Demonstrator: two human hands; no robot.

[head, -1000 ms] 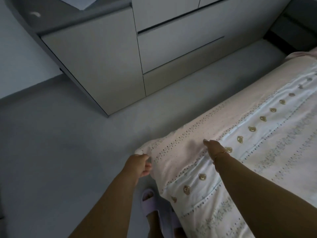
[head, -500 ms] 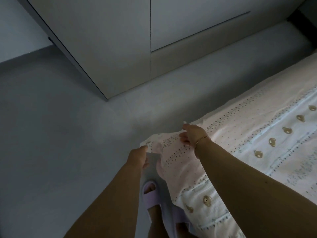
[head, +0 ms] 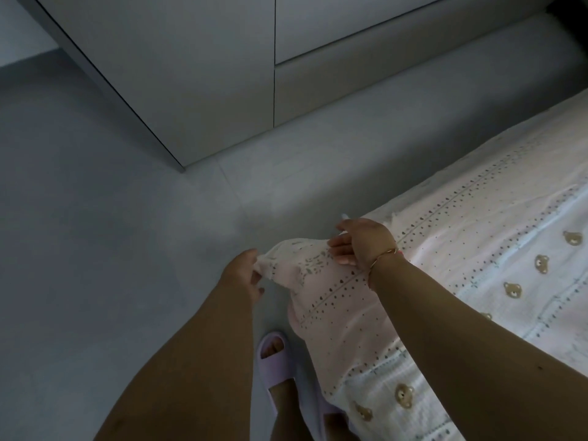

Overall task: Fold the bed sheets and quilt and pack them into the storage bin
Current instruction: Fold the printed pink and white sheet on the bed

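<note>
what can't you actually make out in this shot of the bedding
- Storage bin: nowhere in the head view, so its place is unknown.
- Quilt: runs off the right and bottom edges; its full size is cut off.
- Right hand: seen from the back, so its grip on the fabric underneath is unclear.
- Left hand: its fingertips are buried in the gathered corner.
- Slipper: partly covered by the hanging quilt.

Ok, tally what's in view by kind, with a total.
Hands: 2, left pinching the quilt corner, right gripping its edge
Quilt: 1
Slipper: 1 plainly seen; any second is hidden
Bracelet: 1
Cabinet: 1
Total: 6
</note>
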